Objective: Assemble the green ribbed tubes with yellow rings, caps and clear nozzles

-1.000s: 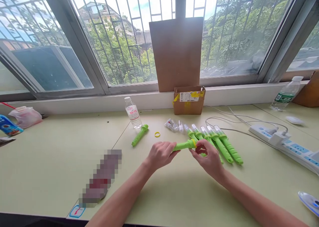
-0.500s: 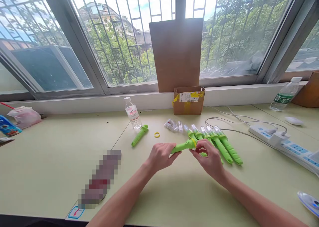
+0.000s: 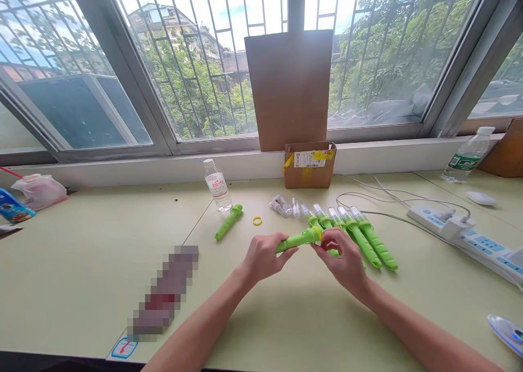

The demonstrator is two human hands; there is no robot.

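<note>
Fingers of the left hand (image 3: 261, 256) were clamped round the body of a green tube (image 3: 296, 241), while those of the right hand (image 3: 345, 257) curled towards its collared end, thumb and index tips at the yellow ring (image 3: 319, 232) there; whether these tips gripped the ring or merely touched it could not be told. The held tube lay between the two hands, raised above the table and slightly tilted, its collar to the right and a little higher. The step in hand appeared to be the seating of the ring about the collar; the next move seemed to call for a firm left hold and light, even fingertip pressure round the rim. Counted from largest to smallest, the setting comprised one pale tabletop (image 3: 81, 268); one upright cardboard panel (image 3: 289, 89) against the window; one taped carton (image 3: 308, 176) below it; one white power strip (image 3: 490, 247) at the right; and two bottles (image 3: 218, 189), well apart. Green tubes numbered seven in view: the one held, five with clear tips in a row of tubes (image 3: 378, 244) partly hidden by the right hand, and one loose tube (image 3: 229, 223) beside the nearer bottle. Small clear pieces (image 3: 295, 207) overlapped, at least three in number. Yellow rings separate from any tube numbered one: a loose ring (image 3: 257, 224) lying flat.
</note>
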